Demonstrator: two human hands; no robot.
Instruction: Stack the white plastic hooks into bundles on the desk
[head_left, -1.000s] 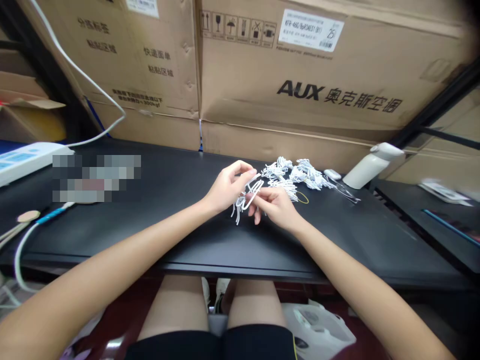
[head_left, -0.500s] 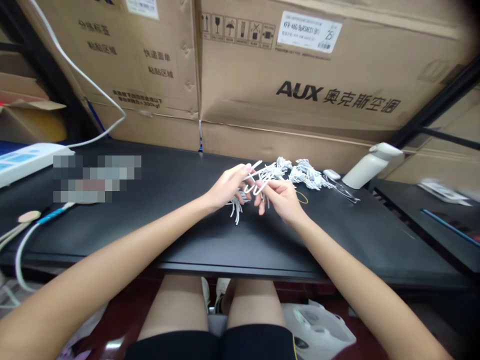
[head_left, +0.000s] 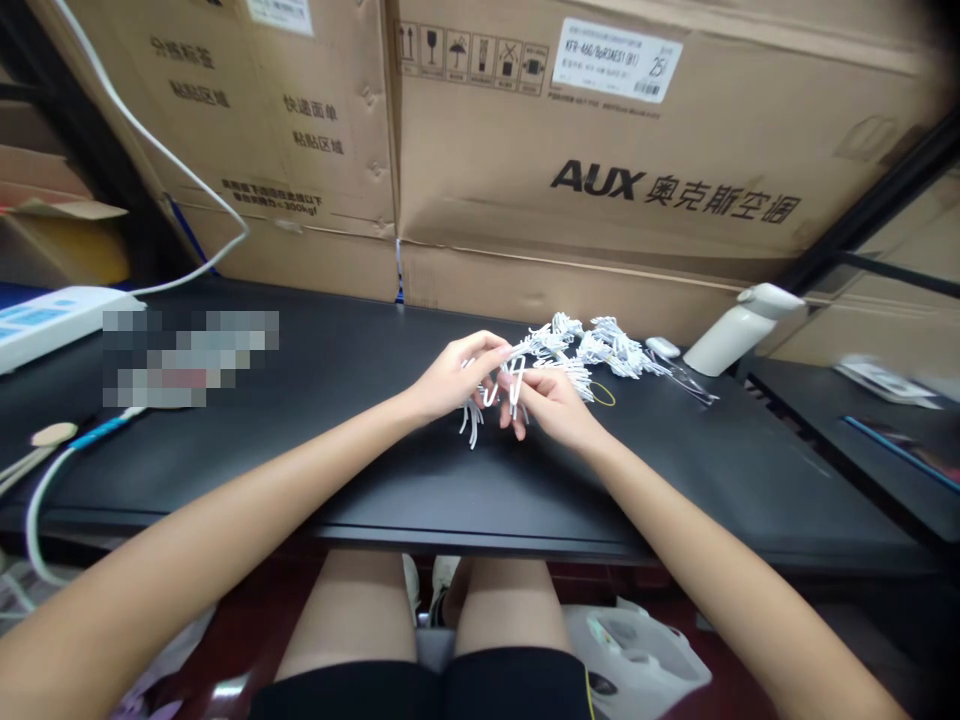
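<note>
Both hands meet above the black table (head_left: 405,490), close together. My left hand (head_left: 454,378) is closed, thumb against fingers, on a thin white strand (head_left: 489,394) bent into a hook. In a pinch, my right hand (head_left: 556,402) grips another white strand (head_left: 516,385), folded into a narrow loop. Loose white strand ends (head_left: 472,425) hang or lie below my left hand; I cannot tell which. Just behind the hands lie tangled bundles of white strands (head_left: 611,345). A thin yellow loop (head_left: 604,396) rests beside my right hand. Some fingertips are hidden.
Large cardboard boxes (head_left: 600,240) wall off the back. A white bottle (head_left: 727,335) leans at the right, near a small white case (head_left: 662,348) and a thin dark-framed item (head_left: 694,385). A power strip (head_left: 60,322) with a white cable (head_left: 176,160) lies left.
My left thumb has moved slightly right and down over the strands. The strand in my right hand has turned from a slanted hook to a nearly upright narrow loop.
</note>
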